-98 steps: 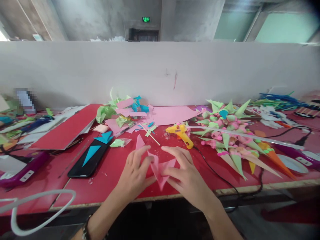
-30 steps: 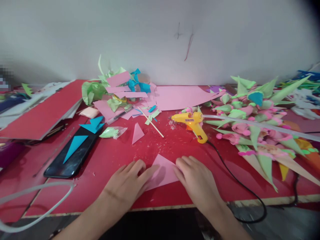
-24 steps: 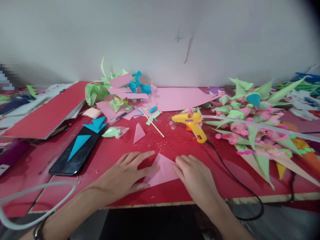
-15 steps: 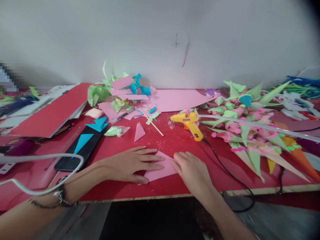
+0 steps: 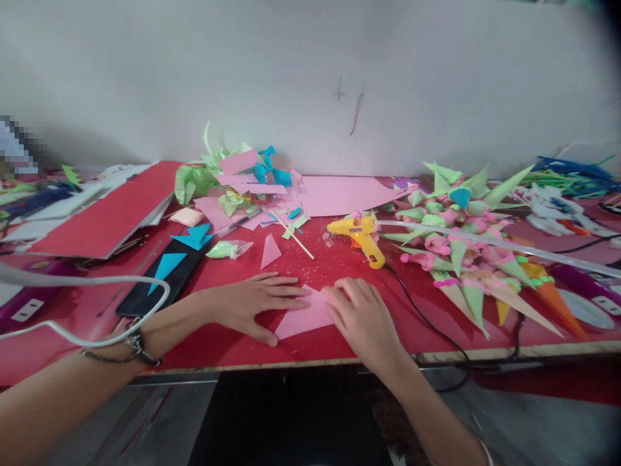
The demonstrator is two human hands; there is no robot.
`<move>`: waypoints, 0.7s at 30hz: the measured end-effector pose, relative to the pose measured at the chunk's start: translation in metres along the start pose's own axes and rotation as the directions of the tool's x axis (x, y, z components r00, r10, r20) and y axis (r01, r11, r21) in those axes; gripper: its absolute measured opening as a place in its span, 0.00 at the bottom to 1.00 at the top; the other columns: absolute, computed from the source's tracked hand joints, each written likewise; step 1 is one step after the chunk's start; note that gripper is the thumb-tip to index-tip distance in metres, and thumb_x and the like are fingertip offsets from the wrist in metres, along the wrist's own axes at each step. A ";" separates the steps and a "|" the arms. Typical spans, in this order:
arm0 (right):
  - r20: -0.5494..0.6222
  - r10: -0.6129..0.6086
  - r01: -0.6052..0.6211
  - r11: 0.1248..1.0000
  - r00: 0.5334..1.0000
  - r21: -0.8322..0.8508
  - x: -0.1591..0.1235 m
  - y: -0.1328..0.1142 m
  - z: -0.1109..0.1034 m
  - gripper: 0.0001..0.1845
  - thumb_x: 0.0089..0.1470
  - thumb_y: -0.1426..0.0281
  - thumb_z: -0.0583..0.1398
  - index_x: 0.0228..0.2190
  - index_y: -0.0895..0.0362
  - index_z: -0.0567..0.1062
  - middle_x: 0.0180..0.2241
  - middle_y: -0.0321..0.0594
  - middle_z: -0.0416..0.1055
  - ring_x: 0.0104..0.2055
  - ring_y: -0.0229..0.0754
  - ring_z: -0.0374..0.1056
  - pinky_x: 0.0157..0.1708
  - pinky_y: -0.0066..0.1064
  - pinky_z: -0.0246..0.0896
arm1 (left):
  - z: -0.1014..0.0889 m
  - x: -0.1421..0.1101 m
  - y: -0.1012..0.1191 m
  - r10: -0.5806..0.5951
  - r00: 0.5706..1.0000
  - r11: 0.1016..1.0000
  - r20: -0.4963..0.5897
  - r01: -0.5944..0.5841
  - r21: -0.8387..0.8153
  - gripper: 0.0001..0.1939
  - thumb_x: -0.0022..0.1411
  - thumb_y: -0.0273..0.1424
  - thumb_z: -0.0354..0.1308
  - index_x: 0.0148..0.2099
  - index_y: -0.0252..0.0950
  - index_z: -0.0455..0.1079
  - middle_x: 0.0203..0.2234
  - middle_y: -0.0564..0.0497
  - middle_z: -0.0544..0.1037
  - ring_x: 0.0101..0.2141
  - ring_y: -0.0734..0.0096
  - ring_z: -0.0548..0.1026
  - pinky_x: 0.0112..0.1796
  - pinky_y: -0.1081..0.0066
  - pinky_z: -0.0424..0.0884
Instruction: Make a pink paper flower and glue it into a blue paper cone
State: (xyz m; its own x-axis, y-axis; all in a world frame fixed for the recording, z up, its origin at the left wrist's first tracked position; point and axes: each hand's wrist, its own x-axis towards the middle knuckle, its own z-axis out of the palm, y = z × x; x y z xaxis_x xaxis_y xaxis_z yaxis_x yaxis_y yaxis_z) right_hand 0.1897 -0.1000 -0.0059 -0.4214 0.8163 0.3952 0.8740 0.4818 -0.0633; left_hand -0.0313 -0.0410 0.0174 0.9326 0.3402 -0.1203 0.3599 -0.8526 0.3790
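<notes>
Red tabletop (image 5: 301, 353) backs the work; the left hand (image 5: 247, 303) lies flat, fingers spread, on the pink paper (image 5: 306, 317); the right hand (image 5: 361, 317) curls over its right edge, pinch unclear; folding seems partly done, remainder untellable, with a pink triangle (image 5: 270, 252) beyond the left fingertips.

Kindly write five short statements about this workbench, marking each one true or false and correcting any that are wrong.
1. The left hand and the right hand both touch the pink paper. True.
2. Paper cones lie to the right of the yellow glue gun in the view. True.
3. The glue gun is gripped in the right hand. False: the glue gun lies on the red table, beyond the right hand.
4. Blue paper lies on the black phone. True: a blue triangle rests there.
5. The thin stick stands upright among the cones. False: the stick lies flat, left of the glue gun.
</notes>
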 end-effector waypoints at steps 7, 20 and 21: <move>0.036 -0.399 0.385 0.902 0.916 0.196 -0.012 -0.024 0.002 0.13 0.54 0.73 0.52 0.41 0.51 0.69 0.34 0.39 0.67 0.40 0.41 0.60 0.44 0.36 0.53 | 0.004 -0.002 -0.003 -0.020 1.000 1.000 -0.023 0.020 -0.010 0.38 0.51 0.43 0.55 0.61 0.45 0.43 0.58 0.52 0.53 0.58 0.64 0.46 0.55 0.60 0.42; 0.033 -0.323 0.302 0.912 0.946 0.278 -0.013 -0.001 -0.006 0.13 0.47 0.78 0.53 0.34 0.55 0.73 0.34 0.38 0.70 0.38 0.40 0.62 0.40 0.33 0.58 | 0.004 -0.001 -0.006 -0.019 0.999 1.000 0.050 0.019 0.005 0.35 0.53 0.45 0.52 0.60 0.48 0.43 0.59 0.57 0.49 0.59 0.63 0.42 0.56 0.60 0.37; 0.038 -0.309 0.290 0.922 0.950 0.258 -0.015 0.003 -0.008 0.14 0.47 0.78 0.54 0.35 0.54 0.73 0.34 0.38 0.70 0.38 0.40 0.62 0.41 0.33 0.58 | 0.004 -0.001 -0.006 -0.020 0.998 1.000 0.052 0.020 0.003 0.35 0.53 0.46 0.51 0.60 0.48 0.43 0.59 0.56 0.49 0.59 0.62 0.42 0.56 0.60 0.37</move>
State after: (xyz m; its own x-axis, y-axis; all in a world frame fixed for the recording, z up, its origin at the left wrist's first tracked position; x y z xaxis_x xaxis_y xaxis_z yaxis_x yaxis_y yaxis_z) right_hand 0.2004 -0.1136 -0.0046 -0.6798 0.6386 0.3607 0.6209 0.7629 -0.1805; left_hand -0.0338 -0.0379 0.0113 0.9254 0.3360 -0.1755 0.3783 -0.8470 0.3733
